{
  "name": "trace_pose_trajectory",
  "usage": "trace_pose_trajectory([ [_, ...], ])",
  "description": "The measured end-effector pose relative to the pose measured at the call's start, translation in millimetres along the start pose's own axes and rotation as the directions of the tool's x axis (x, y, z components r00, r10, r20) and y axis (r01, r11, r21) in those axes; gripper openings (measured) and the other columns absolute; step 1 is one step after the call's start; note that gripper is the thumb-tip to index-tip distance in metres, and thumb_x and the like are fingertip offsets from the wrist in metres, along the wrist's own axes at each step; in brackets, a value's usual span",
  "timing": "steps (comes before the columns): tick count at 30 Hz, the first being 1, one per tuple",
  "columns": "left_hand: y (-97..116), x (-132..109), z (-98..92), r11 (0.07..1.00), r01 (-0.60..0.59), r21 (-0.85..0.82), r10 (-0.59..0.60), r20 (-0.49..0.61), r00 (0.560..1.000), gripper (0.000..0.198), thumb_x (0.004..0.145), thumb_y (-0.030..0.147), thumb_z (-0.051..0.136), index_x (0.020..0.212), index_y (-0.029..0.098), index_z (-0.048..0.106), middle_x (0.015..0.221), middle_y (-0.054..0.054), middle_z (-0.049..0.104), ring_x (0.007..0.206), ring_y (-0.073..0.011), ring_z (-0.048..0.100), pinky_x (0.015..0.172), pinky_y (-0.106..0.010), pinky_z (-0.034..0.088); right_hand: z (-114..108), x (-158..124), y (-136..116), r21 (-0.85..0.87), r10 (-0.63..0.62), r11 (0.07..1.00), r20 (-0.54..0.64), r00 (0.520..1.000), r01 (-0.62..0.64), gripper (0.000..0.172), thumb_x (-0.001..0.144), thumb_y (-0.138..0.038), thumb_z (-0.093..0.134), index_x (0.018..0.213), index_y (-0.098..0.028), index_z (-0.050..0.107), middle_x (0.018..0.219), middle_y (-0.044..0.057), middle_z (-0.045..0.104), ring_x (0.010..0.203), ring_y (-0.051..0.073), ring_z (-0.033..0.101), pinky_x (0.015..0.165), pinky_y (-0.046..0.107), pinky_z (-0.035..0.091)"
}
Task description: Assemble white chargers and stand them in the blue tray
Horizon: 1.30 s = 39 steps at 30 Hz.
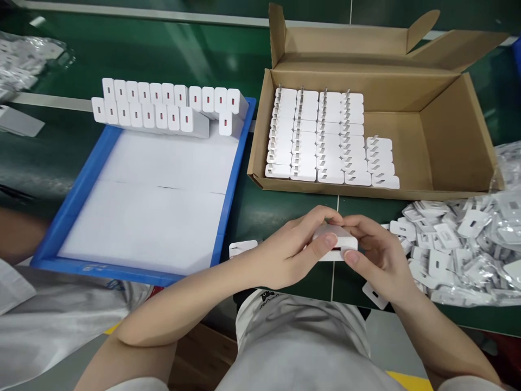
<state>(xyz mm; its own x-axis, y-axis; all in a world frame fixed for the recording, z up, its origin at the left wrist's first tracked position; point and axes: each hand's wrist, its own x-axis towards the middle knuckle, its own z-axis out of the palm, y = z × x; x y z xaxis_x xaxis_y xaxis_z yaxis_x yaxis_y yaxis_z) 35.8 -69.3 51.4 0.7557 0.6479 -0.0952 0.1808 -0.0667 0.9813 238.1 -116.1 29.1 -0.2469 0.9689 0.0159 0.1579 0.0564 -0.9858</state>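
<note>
A white USB wall charger (pixel 344 239) is held between my two hands, low over the bench, its port end toward me. My left hand (pixel 295 252) wraps its left side, thumb lying across the top near the port. From the right, my right hand (pixel 380 252) pinches the other side, thumb at the front corner and fingertips at the far edge. Another white charger or part (pixel 243 247) lies by my left forearm, partly covered by it. Under my right hand rests a flat white slotted piece (pixel 374 296).
An open cardboard box (pixel 458 144) holds rows of white chargers, prongs up. At left, a blue-rimmed tray (pixel 67 217) carries two rows of chargers with ports showing. Loose slotted white pieces (pixel 445 255) and clear plastic bags heap at right. Another person's arm (pixel 18 236) reaches in at left.
</note>
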Motion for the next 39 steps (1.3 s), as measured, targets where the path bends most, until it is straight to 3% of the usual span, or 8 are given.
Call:
trace_pose_trajectory([
  [6, 2.1, 0.3, -1.9, 0.992, -0.114, 0.056, 0.116, -0.03, 0.993, 0.044, 0.099, 0.036, 0.045, 0.137, 0.014, 0.043, 0.128, -0.012, 0.057, 0.095, -0.0165, 0.054, 0.081, -0.028, 0.044, 1.6, -2.7, 4.3, 0.04, -0.026, 0.999, -0.129, 0.991, 0.031, 0.03, 0.088, -0.036, 0.066, 0.114, -0.024, 0.061, 0.075, 0.001, 0.053, 0.069, 0.017, 0.054, 0.062, 0.03, 0.051],
  [12, -1.5, 3.4, 0.8, 0.982, -0.186, 0.034, 0.188, -0.087, 0.978, 0.041, 0.097, 0.023, 0.049, 0.136, 0.012, 0.052, 0.101, -0.008, 0.066, 0.083, -0.0142, 0.052, 0.071, -0.024, 0.045, 1.3, -3.0, 5.0, 0.114, 0.006, 0.993, -0.172, 0.985, 0.013, 0.028, 0.087, -0.034, 0.068, 0.113, -0.027, 0.062, 0.077, 0.001, 0.053, 0.067, 0.016, 0.049, 0.066, 0.03, 0.047],
  [18, -3.3, 4.3, -0.1, 0.987, -0.162, -0.021, 0.16, -0.078, 0.984, 0.038, 0.098, 0.023, 0.047, 0.135, 0.016, 0.055, 0.097, -0.007, 0.064, 0.078, -0.0119, 0.051, 0.072, -0.023, 0.044, 4.2, -2.8, 4.2, 0.134, 0.056, 0.991, -0.191, 0.98, -0.03, 0.027, 0.085, -0.036, 0.069, 0.108, -0.023, 0.062, 0.073, 0.001, 0.051, 0.075, 0.02, 0.054, 0.066, 0.033, 0.043],
  [24, -3.8, 4.8, 0.4, 0.986, -0.165, -0.037, 0.162, -0.066, 0.985, 0.039, 0.1, 0.024, 0.044, 0.136, 0.012, 0.053, 0.108, -0.01, 0.067, 0.084, -0.0131, 0.054, 0.072, -0.024, 0.044, 3.9, -3.5, 4.9, 0.157, 0.087, 0.986, -0.18, 0.98, -0.059, 0.026, 0.086, -0.038, 0.069, 0.106, -0.023, 0.062, 0.071, -0.001, 0.048, 0.065, 0.016, 0.046, 0.066, 0.032, 0.043],
  [32, -3.4, 5.2, 1.6, 0.988, -0.147, -0.039, 0.144, -0.065, 0.987, 0.038, 0.099, 0.024, 0.045, 0.135, 0.013, 0.054, 0.111, -0.01, 0.067, 0.086, -0.0136, 0.055, 0.072, -0.024, 0.043, 1.9, -3.0, 6.5, 0.153, 0.078, 0.987, -0.16, 0.984, -0.053, 0.026, 0.087, -0.039, 0.068, 0.107, -0.023, 0.061, 0.071, -0.001, 0.046, 0.074, 0.019, 0.054, 0.064, 0.031, 0.041],
  [39, -9.6, 4.3, 0.7, 0.987, -0.15, -0.054, 0.147, -0.058, 0.987, 0.038, 0.099, 0.025, 0.046, 0.135, 0.016, 0.055, 0.101, -0.008, 0.064, 0.083, -0.0129, 0.052, 0.075, -0.024, 0.043, 4.2, -3.6, 8.4, 0.114, 0.056, 0.993, -0.174, 0.983, -0.036, 0.025, 0.088, -0.038, 0.067, 0.108, -0.024, 0.061, 0.073, -0.001, 0.048, 0.073, 0.018, 0.054, 0.062, 0.03, 0.041],
])
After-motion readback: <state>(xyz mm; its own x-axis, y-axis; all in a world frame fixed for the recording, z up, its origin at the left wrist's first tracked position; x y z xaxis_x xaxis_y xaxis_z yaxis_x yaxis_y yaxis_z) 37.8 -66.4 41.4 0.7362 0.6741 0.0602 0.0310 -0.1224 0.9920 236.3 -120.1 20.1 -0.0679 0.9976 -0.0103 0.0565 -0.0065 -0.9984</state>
